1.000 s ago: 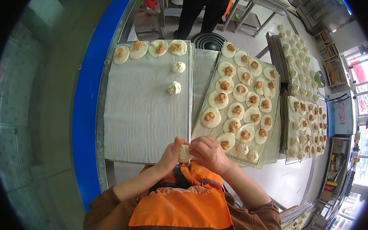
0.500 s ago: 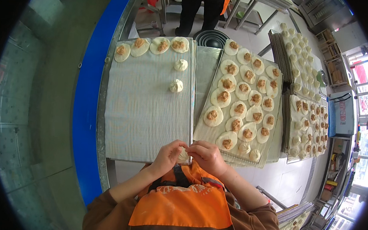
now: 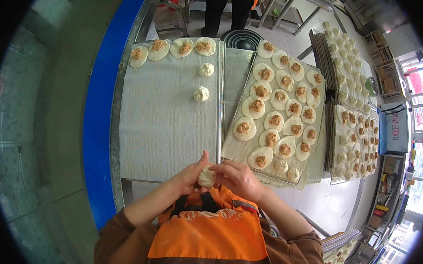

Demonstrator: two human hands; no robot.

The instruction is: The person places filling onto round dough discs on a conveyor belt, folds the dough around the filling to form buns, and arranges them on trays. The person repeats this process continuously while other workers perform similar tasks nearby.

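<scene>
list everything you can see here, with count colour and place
bun: one, white, pleated, held between both hands
left tray: one, pale lined, in front of the person
finished buns: two, white, on the left tray
filled wrappers: four, white with brown filling, along the left tray's far edge
middle tray: one, holding many filled wrappers and two closed buns at its near end
right trays: several, covered with buns and wrappers, too many to count
another person: one, dark trousers, beyond the trays
apron: one, orange, on the person
left hand: on the bun
right hand: on the bun
</scene>
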